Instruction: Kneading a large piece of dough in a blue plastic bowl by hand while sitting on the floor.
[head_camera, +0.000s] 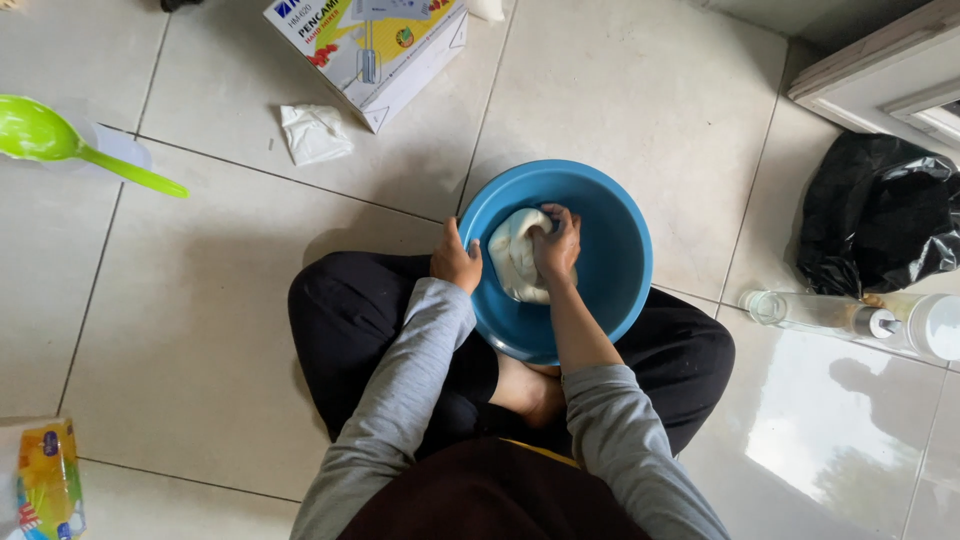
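On the tiled floor (200, 330), left hand (455, 262) grips the blue bowl (620, 250) rim; right hand (557, 245) presses, fingers curled, into dough (513, 255) inside the bowl.

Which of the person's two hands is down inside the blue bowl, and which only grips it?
The right hand is inside the blue bowl, pressing the pale dough. The left hand only grips the rim from outside.

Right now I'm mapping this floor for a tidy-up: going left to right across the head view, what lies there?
Green ladle → crumpled white wrapper → left hand on the blue bowl rim → right hand pressing dough → black plastic bag.
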